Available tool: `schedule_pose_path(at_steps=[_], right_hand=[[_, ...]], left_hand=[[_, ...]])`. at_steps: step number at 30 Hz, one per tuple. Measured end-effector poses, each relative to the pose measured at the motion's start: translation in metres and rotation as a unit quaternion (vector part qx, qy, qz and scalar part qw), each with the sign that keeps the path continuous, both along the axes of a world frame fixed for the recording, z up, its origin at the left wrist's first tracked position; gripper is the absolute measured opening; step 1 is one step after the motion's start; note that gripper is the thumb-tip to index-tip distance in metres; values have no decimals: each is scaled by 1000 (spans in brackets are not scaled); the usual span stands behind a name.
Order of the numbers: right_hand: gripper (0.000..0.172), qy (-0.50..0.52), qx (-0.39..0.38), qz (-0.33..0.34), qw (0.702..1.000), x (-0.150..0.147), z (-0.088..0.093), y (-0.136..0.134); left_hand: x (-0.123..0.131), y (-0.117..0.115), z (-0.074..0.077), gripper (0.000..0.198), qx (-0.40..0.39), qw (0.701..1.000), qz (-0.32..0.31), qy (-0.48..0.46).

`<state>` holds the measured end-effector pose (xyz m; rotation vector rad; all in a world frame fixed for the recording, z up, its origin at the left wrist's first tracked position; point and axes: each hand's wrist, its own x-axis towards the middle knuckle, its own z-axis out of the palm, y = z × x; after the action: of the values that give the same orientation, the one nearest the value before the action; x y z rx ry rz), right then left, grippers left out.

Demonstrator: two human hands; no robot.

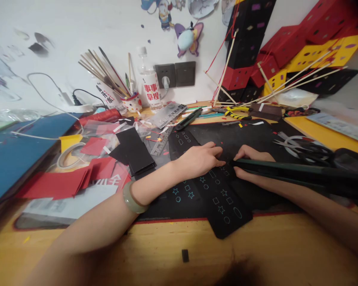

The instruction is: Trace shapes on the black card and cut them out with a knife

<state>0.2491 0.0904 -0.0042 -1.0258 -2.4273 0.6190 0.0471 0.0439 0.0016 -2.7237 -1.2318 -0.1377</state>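
Head view: I've got my left hand [201, 158] resting on a black paper strip [231, 224], fingers bent, gripping nothing I can see. My right hand [252, 153] is closed around a long dark green tool [298, 172], tip just beside the left fingertips; exact type unclear. The strip, with outlined stars, squares and ovals, lies on a black mat [265, 137], near end past the mat's red edge over the tabletop [155, 250]. Scissors [312, 153] right; folded black cards [137, 151], red paper [62, 182], tape roll [70, 155] left. Water bottle [150, 87] behind.
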Motion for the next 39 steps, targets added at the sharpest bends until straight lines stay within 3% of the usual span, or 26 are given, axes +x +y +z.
schedule_pose_path(at_steps=[12,19,22,25,30,33,39], right_hand=[[11,7,-33,2,999,2,3,1],[9,123,-108,6,987,5,1,18],[15,151,-145,1,978,4,-1,24],[13,165,-133,-8,977,4,-1,28],[11,149,-130,18,980,6,-1,32],[10,134,-140,28,981,9,1,31],[10,95,-134,46,985,16,5,17]], left_hand=[[0,1,-1,29,-2,1000,-3,-15],[0,-1,2,31,-23,999,8,-26],[3,-3,2,30,-21,998,31,-47],[10,-6,2,27,-21,995,76,-65],[22,-11,1,64,-27,985,140,-93],[26,-13,0,74,-40,982,154,-106],[25,-13,1,54,-70,981,121,-138]])
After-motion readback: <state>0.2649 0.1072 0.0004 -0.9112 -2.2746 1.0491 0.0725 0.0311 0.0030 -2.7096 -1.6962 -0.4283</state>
